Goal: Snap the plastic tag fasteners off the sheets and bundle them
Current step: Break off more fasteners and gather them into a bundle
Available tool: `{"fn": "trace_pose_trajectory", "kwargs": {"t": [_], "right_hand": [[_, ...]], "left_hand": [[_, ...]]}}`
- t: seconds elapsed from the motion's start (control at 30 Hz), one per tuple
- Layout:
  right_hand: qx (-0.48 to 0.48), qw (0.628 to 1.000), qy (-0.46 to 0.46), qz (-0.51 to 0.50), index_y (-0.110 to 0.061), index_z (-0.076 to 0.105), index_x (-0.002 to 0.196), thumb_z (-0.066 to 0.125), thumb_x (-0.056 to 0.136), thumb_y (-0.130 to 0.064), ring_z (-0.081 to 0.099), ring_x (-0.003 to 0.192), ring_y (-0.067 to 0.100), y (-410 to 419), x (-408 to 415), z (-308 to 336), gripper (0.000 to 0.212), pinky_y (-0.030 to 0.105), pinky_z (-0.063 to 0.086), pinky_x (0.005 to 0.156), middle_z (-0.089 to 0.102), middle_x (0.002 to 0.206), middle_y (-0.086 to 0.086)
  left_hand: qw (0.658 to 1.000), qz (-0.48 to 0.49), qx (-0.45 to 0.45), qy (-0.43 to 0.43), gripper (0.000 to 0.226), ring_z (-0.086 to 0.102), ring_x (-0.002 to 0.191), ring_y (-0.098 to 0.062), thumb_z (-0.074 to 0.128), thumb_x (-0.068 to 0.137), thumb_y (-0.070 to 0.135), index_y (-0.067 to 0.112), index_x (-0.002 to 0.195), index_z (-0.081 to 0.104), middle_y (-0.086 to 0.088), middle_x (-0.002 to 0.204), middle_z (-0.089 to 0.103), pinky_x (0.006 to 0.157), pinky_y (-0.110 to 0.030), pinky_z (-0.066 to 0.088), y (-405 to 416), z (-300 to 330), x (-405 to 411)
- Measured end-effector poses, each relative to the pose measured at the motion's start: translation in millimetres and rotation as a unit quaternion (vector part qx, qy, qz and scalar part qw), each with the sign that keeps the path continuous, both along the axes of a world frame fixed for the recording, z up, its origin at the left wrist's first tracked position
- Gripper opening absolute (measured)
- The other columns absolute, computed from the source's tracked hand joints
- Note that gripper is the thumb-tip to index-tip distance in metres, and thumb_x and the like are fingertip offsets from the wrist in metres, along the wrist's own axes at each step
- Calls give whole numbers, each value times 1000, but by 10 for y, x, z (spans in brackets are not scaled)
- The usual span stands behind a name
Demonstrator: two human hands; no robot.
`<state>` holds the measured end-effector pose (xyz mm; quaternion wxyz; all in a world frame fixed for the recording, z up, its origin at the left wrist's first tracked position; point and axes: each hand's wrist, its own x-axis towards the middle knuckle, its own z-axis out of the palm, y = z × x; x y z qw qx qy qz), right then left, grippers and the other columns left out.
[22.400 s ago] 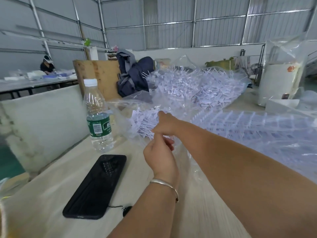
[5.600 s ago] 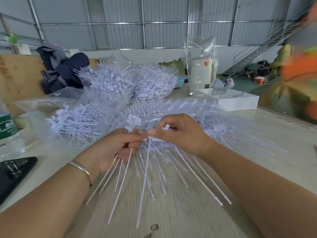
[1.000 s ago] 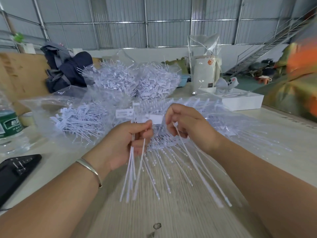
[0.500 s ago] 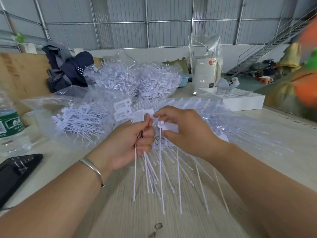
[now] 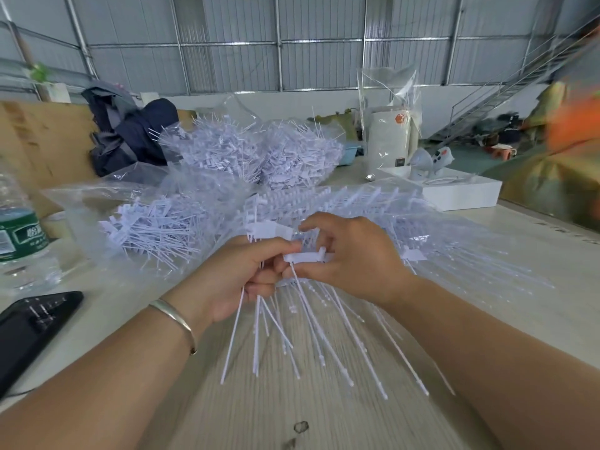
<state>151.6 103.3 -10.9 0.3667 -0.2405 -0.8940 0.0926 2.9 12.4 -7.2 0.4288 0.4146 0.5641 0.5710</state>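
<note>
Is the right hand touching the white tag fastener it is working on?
Touching. In the head view the right hand pinches the flat head of a fastener between thumb and fingers, with no gap visible.

A water bottle (image 5: 19,235) with a green label is standing at the left edge of the table (image 5: 246,414), and a black phone (image 5: 31,326) is lying just in front of it. A dark jacket (image 5: 130,131) is leaning against a wooden board (image 5: 42,138) behind. On the right, a flat white box (image 5: 461,193) is sitting near a white canister (image 5: 389,138) wrapped in clear plastic.
</note>
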Motion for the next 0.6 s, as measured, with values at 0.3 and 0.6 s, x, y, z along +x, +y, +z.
{"fn": "trace_pose_trajectory", "kwargs": {"t": [0.3,0.6], "right_hand": [[-153,987,35,47,-18,67,75,63,57,-70,46,56,8,207,83,41,56,28,39,60,54,62,-4],[-236,963,49,121,-9,62,78,55,94,-36,45,60,9,116,18,19,32,25,36,64,53,64,-1]], "left_hand": [[999,18,5,-28,15,20,36,-7,57,86,10,7,77,69,-1,52,44,34,-15,16,15,11,-50],[1000,-10,6,-8,15,23,35,-4,64,88,16,15,73,69,-6,77,69,33,-14,18,-7,-7,-37]]}}
